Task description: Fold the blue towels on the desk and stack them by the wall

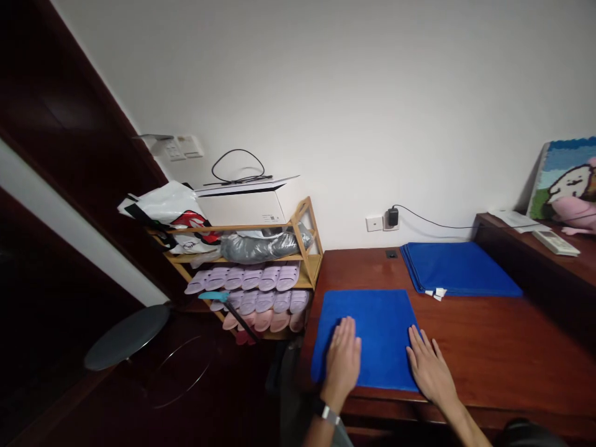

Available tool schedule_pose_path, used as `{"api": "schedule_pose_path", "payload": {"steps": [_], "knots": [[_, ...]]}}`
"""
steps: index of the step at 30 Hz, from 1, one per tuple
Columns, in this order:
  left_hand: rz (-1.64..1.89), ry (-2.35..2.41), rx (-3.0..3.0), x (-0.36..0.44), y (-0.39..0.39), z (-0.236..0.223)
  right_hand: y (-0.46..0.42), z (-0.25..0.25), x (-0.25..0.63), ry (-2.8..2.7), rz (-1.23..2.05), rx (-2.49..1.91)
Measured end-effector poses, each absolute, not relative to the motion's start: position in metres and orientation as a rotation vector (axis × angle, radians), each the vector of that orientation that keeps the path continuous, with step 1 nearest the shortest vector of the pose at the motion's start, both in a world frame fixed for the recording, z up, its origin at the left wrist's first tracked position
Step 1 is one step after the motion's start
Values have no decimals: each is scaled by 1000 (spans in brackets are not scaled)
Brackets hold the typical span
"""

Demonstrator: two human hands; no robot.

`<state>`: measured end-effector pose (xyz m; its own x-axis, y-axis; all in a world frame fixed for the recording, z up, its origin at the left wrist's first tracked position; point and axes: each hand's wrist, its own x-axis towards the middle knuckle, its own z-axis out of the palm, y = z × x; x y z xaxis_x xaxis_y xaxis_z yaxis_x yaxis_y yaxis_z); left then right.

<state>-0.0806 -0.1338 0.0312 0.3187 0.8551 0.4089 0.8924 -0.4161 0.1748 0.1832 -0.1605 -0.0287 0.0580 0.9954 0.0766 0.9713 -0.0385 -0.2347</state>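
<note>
A blue cloth [377, 329], folded into a flat square, lies near the front left of the brown wooden desk [488, 347]. My left hand [343, 354] rests flat on the cloth's left part, fingers stretched out and lying side by side. At the cloth's right edge is my right hand [429, 363], palm down with its fingers slightly spread, partly over the desk. Neither hand grips anything. Behind and to the right sits a stack of folded blue cloths [460, 267], with small white tags showing at its front left corner.
Left of the desk stands a wooden rack [310, 242] with several slippers [251, 276], a white box [246, 205] and a plastic bag [172, 205]. A round stool [128, 335] is farther left. A black plug [393, 216] trails its cable toward a raised shelf [516, 239].
</note>
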Motion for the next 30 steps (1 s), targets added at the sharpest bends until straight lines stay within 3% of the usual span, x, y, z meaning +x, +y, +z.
{"api": "schedule_pose_path", "payload": {"steps": [5,8,15,19,25,30], "knots": [[-597,-1356,-2887,32,-165,37,-164,-40,191,-2118,84,-2011],[-497,-1395,-2923,47,-167,23,-163,-40,193,-2169,64,-1979],[-437,-1937,-2378,-94,-156,-11,-163,-25,182,-2041,183,-2140],[-475,-1917,-2217,-159,-157,-26,-159,-22,182,-2027,231,-2186],[-555,-1857,-2132,-165,-161,-42,-120,-8,186,-1997,199,-2227],[-567,-1851,-2218,-142,-154,-18,-103,-12,186,-2014,152,-2266]]}}
